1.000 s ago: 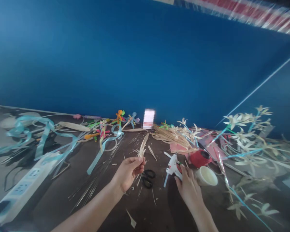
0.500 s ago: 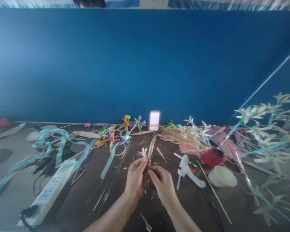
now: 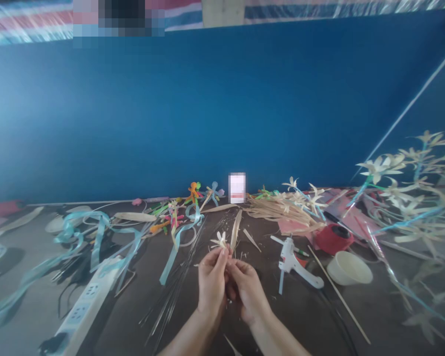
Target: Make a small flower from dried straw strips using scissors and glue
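Observation:
A small pale flower (image 3: 220, 240), with narrow petals that look cut from dried husk, stands up from the fingertips of my left hand (image 3: 211, 279). The thumb and fingers of that hand pinch it at its base. Right beside it, my right hand (image 3: 249, 287) is closed too, its thumb and forefinger pressed together at the flower's lower end. The fingers hide what lies between them there. Just beyond my hands, a long pale husk strip (image 3: 236, 228) and a shorter strip (image 3: 251, 239) lie on the dark table (image 3: 193, 326).
To the right lie a white glue gun (image 3: 294, 264), a thin stick (image 3: 337, 291), a cream cup (image 3: 348, 268), a red spool (image 3: 333, 238) and finished flowers (image 3: 380, 168). Left are thin wires (image 3: 170, 296), blue ribbon (image 3: 170, 262) and a power strip (image 3: 83, 306). Husk strips (image 3: 278, 210) are piled behind.
My right hand has come in closer against the left, its thumb and forefinger now at the flower's base. The view has tilted and shifted slightly.

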The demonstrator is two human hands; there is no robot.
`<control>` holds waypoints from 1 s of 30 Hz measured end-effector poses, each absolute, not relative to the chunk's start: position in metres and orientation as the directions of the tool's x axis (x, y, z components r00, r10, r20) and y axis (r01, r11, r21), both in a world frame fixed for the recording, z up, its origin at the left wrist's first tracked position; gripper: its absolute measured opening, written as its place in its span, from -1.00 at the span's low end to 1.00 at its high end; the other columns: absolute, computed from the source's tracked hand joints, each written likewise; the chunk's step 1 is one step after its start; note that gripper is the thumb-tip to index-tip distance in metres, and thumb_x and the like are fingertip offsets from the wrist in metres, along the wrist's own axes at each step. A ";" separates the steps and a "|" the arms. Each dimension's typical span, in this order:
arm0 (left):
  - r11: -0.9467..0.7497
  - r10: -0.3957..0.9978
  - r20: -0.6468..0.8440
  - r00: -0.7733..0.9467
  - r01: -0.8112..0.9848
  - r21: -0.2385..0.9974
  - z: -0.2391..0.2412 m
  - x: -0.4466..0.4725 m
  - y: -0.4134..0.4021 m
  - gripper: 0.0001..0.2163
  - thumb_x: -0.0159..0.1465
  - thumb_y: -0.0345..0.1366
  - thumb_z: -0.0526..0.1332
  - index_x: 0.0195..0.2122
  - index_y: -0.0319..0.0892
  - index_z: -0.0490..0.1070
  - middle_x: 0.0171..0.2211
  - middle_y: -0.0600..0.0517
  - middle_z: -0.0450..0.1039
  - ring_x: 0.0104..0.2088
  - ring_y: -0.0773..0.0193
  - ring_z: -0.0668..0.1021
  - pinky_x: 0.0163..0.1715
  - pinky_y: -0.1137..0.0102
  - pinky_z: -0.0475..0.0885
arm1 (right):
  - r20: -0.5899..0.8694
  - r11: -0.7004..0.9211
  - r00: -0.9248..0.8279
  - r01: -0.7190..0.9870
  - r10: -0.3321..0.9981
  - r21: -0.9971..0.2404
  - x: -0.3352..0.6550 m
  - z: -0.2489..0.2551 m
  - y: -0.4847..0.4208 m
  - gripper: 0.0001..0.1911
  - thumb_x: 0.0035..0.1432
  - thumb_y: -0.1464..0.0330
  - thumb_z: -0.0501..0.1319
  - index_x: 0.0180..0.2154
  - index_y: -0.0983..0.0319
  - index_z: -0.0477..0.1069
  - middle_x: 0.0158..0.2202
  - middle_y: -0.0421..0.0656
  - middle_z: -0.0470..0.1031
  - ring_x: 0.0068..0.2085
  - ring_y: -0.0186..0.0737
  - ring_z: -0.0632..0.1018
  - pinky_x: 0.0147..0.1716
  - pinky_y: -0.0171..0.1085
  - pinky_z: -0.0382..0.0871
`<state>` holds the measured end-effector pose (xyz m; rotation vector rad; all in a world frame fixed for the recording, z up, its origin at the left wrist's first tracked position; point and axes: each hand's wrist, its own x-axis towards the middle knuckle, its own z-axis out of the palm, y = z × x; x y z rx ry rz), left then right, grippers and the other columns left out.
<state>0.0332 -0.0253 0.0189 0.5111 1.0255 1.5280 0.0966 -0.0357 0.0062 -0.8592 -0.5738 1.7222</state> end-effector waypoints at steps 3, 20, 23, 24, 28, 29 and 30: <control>0.042 0.949 -0.207 -0.237 -0.556 0.830 0.021 0.036 -0.025 -0.87 -0.01 -0.29 0.31 -0.44 -0.22 0.47 -0.48 0.03 0.51 -0.46 0.39 0.50 -0.46 0.57 0.36 | -0.270 -0.298 -0.145 -0.640 0.952 -0.709 0.096 0.006 -0.037 -0.69 -0.04 0.22 0.27 -0.59 0.31 0.28 -0.73 -0.35 0.23 -0.79 -0.60 0.12 -0.83 -0.54 -0.08; 0.238 0.962 -0.270 0.039 -0.602 0.762 0.032 0.028 -0.019 -0.90 0.02 -0.34 0.30 -0.46 -0.27 0.51 -0.47 0.00 0.52 -0.45 0.39 0.49 -0.39 0.52 0.37 | -0.045 -0.108 -0.254 -0.243 0.966 -0.964 0.149 0.028 -0.028 -0.76 0.09 0.25 0.12 -0.51 0.26 0.24 -0.65 -0.35 0.21 -0.73 -0.55 0.12 -0.76 -0.47 -0.11; 0.267 0.954 -0.294 0.054 -0.598 0.756 0.034 0.028 -0.021 -0.90 0.02 -0.35 0.30 -0.46 -0.27 0.51 -0.47 0.00 0.53 -0.46 0.39 0.50 -0.38 0.51 0.37 | -0.085 -0.160 -0.278 -0.260 0.957 -0.952 0.150 0.025 -0.027 -0.77 0.06 0.26 0.14 -0.53 0.27 0.23 -0.65 -0.35 0.22 -0.74 -0.56 0.12 -0.77 -0.48 -0.10; 0.269 0.955 -0.291 0.062 -0.595 0.757 0.035 0.028 -0.021 -0.90 0.02 -0.35 0.30 -0.46 -0.28 0.51 -0.48 0.00 0.53 -0.46 0.39 0.50 -0.38 0.51 0.37 | -0.099 -0.176 -0.279 -0.265 0.955 -0.948 0.150 0.024 -0.027 -0.76 0.05 0.26 0.15 -0.54 0.27 0.23 -0.66 -0.35 0.22 -0.74 -0.56 0.12 -0.77 -0.48 -0.10; 0.265 0.960 -0.266 0.086 -0.583 0.768 0.037 0.027 -0.022 -0.90 0.03 -0.34 0.29 -0.45 -0.27 0.51 -0.48 0.00 0.52 -0.45 0.37 0.50 -0.37 0.48 0.37 | -0.143 -0.226 -0.272 -0.302 0.952 -0.926 0.150 0.024 -0.026 -0.76 0.01 0.29 0.17 -0.57 0.27 0.22 -0.69 -0.36 0.21 -0.74 -0.56 0.09 -0.78 -0.48 -0.12; 0.265 0.960 -0.267 0.085 -0.579 0.771 0.037 0.026 -0.022 -0.90 0.03 -0.34 0.29 -0.45 -0.26 0.51 -0.48 0.01 0.52 -0.45 0.37 0.50 -0.36 0.47 0.37 | -0.150 -0.235 -0.273 -0.314 0.950 -0.920 0.150 0.024 -0.025 -0.77 0.00 0.30 0.17 -0.58 0.27 0.21 -0.70 -0.36 0.20 -0.74 -0.56 0.08 -0.78 -0.48 -0.13; 0.267 0.959 -0.269 0.083 -0.575 0.773 0.037 0.026 -0.022 -0.90 0.02 -0.34 0.30 -0.45 -0.26 0.51 -0.47 0.01 0.52 -0.45 0.36 0.50 -0.36 0.47 0.37 | -0.157 -0.245 -0.274 -0.325 0.949 -0.913 0.150 0.024 -0.025 -0.78 -0.01 0.32 0.17 -0.59 0.26 0.20 -0.71 -0.37 0.19 -0.74 -0.56 0.07 -0.78 -0.48 -0.15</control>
